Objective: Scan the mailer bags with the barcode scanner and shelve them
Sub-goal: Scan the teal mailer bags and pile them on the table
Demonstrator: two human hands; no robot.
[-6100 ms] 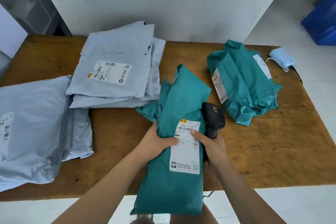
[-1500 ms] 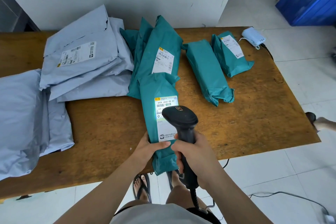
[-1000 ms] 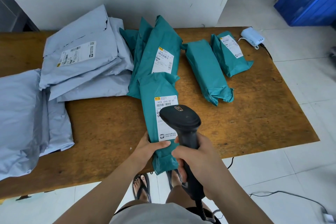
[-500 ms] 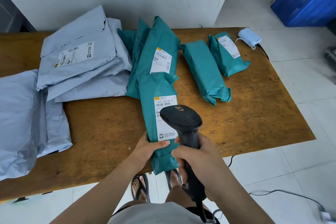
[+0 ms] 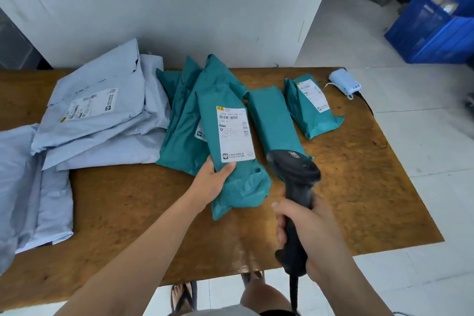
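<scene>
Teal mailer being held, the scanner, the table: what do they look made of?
Teal mailer: thin plastic film, likely polyethylene; soft sheen, crumpled folds, paper label stuck on.
Scanner: black moulded plastic, matte, it seems.
Table: wood or plywood, varnished brown; glossy reflection near the front edge.

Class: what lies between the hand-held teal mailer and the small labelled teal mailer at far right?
In the head view, another teal mailer, no label showing, lies between the held mailer and the small labelled mailer.
</scene>
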